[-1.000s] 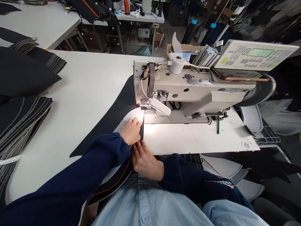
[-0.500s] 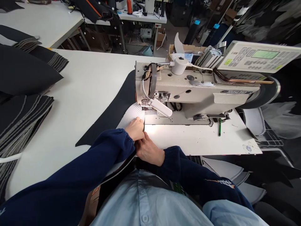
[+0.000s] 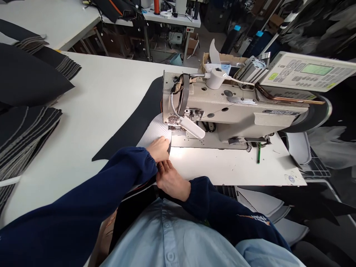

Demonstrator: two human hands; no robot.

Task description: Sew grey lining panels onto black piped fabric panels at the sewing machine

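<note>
A beige sewing machine (image 3: 211, 102) stands on the white table, its lamp lighting the area near the needle. Under its head runs a black fabric piece (image 3: 130, 122), with a white ribbed piece (image 3: 154, 129) beside it at the needle end. My left hand (image 3: 159, 149) is closed on the edge of the white ribbed piece, just in front of the machine head. Right below it, near the table's front edge, my right hand (image 3: 172, 181) has its fingers together at the black fabric edge; its fingertips are partly hidden.
Stacks of cut black fabric (image 3: 26, 137) lie at the left. A control panel (image 3: 308, 70) sits over the machine's right end. A green pen (image 3: 259, 152) lies at the right, and white padded pieces (image 3: 261, 200) are below the table's front edge.
The view has shifted slightly. My right hand has moved a little left and down, so more black edge shows between my hands. The fabric has moved slightly toward the machine.
</note>
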